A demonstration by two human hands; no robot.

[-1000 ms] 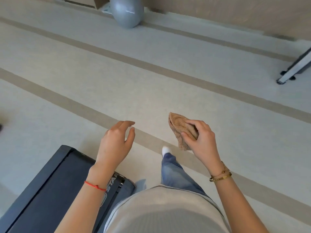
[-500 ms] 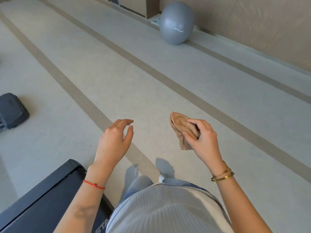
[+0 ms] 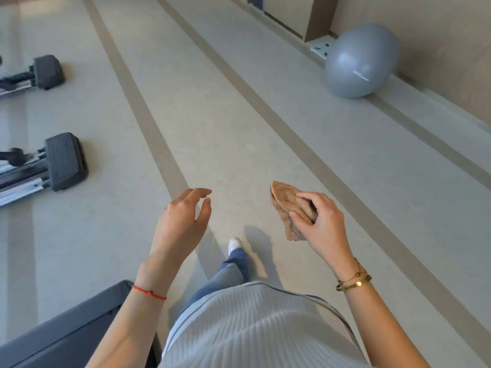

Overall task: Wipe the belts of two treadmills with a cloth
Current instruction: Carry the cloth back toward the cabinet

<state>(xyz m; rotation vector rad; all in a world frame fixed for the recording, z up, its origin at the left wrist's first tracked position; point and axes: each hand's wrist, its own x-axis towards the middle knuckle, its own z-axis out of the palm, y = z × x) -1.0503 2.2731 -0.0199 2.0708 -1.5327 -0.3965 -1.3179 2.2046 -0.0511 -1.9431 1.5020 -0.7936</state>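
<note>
Head view, right hand: the right hand (image 3: 322, 227) is raised in front of the body, and its thumb and curled fingers pinch the cloth (image 3: 289, 208).
Head view, cloth: it is a tan, folded terry cloth; it is held in the air above the floor, with its upper end above the fingers and its lower end below the thumb.
Head view, left hand: the left hand (image 3: 182, 224) is empty; the fingers are loosely bent and apart, and it touches nothing.
Head view, treadmill: a dark grey corner of a treadmill (image 3: 66, 333) is at the lower left, partly behind the left forearm and well apart from the cloth.
Head view, floor: the pale floor (image 3: 239, 123) has darker stripes that run away from the person.
Head view, other things: a grey exercise ball (image 3: 361, 61) rests by the wall at the upper right; two dark machine feet (image 3: 65, 162) stand at the left edge.
Head view, body: one leg in blue jeans (image 3: 228, 274) is forward, with a white shoe tip.
</note>
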